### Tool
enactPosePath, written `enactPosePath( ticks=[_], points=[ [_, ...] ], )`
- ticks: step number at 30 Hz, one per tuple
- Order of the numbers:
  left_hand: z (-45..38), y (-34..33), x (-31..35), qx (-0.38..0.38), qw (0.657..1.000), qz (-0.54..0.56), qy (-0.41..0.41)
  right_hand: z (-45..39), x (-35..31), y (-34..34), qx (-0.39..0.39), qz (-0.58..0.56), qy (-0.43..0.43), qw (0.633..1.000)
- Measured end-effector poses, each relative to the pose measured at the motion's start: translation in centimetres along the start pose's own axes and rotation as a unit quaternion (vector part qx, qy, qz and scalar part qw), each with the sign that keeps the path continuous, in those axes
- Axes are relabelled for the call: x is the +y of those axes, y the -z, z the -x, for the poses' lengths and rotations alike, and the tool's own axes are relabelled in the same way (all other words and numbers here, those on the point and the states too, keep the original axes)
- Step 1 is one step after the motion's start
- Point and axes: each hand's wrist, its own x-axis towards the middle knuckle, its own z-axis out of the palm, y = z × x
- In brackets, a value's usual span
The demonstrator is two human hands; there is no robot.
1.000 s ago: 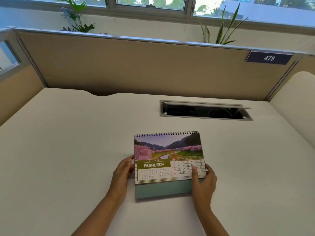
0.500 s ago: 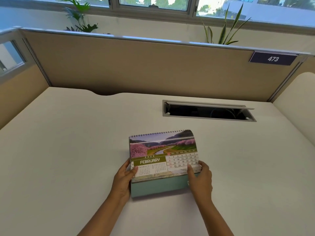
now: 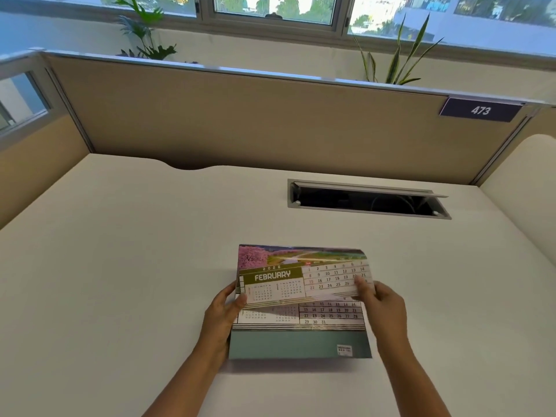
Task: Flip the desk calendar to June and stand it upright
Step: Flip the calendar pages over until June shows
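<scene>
A spiral desk calendar (image 3: pixel 296 346) with a teal cardboard base stands on the white desk (image 3: pixel 120 266), near the front middle. Its top page (image 3: pixel 301 275) reads FEBRUARY under a picture of pink trees and is lifted away from the stack. Beneath it shows the lower part of another month's page with dates up to 31. My left hand (image 3: pixel 221 320) grips the calendar's left edge, thumb on the pages. My right hand (image 3: pixel 382 305) pinches the lifted February page at its lower right corner. The spiral binding is hidden behind the raised page.
An open cable slot (image 3: pixel 365 200) is sunk into the desk behind the calendar, to the right. A beige partition (image 3: pixel 255 121) with a plate reading 473 (image 3: pixel 480 110) closes the back. Plants (image 3: pixel 394 55) stand behind it at the window.
The February page has been lifted from the stack and bends upward and back, uncovering the page below. Both hands and the calendar sit a little nearer to me.
</scene>
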Motion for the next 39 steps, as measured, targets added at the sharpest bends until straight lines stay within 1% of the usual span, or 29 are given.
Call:
enactPosePath(
  ticks=[2,5,6,8,10,13,15,17,19,21,24,27,32,36,39],
  points=[
    [0.0,0.4,0.2,-0.029,0.999,0.032,0.010,-1.2,-1.4,0.2,-0.052,-0.120,-0.038,0.991],
    [0.0,0.5,0.6,-0.062,0.997,0.042,0.022,-2.9,-3.7,-0.2,-0.145,-0.283,-0.055,0.946],
    [0.1,0.5,0.6,-0.061,0.997,0.034,0.023,-3.5,-4.3,-0.5,-0.164,-0.313,-0.054,0.934],
    [0.1,0.6,0.5,-0.040,0.999,0.016,0.023,-4.7,-5.2,-1.2,-0.180,-0.323,-0.061,0.927],
    [0.0,0.7,0.3,-0.032,0.999,0.011,0.027,-5.8,-5.3,-1.9,-0.181,-0.281,-0.081,0.939],
    [-0.1,0.8,0.4,-0.045,0.998,0.024,0.036,-6.6,-4.7,-2.4,-0.187,-0.171,-0.096,0.963],
    [-0.2,0.9,0.5,-0.057,0.997,0.033,0.041,-6.6,-3.9,-2.5,-0.151,-0.107,-0.084,0.979],
    [-0.2,1.1,0.6,-0.064,0.997,0.035,0.040,-6.1,-2.4,-2.3,-0.090,-0.026,-0.047,0.995],
    [-0.2,1.1,0.5,-0.068,0.996,0.039,0.035,-5.3,-0.8,-2.0,-0.041,0.068,-0.023,0.997],
    [-0.2,1.1,0.5,-0.067,0.996,0.043,0.032,-4.3,0.7,-1.8,-0.034,0.127,-0.039,0.991],
    [-0.4,1.1,0.5,-0.059,0.997,0.044,0.032,-2.5,2.4,-1.5,-0.064,0.157,-0.078,0.982],
    [-0.6,1.1,0.2,-0.044,0.997,0.052,0.032,-0.6,3.7,-1.4,-0.090,0.160,-0.070,0.981],
    [-0.5,0.9,0.0,-0.023,0.998,0.043,0.026,1.6,3.9,-1.8,-0.077,0.169,-0.044,0.982],
    [-0.5,0.4,0.0,0.009,1.000,0.013,0.014,2.0,3.2,-1.8,-0.072,0.188,-0.045,0.979],
    [-0.3,0.0,0.0,0.033,0.999,-0.019,0.008,2.2,2.7,-1.9,-0.043,0.198,-0.028,0.979]
  ],
)
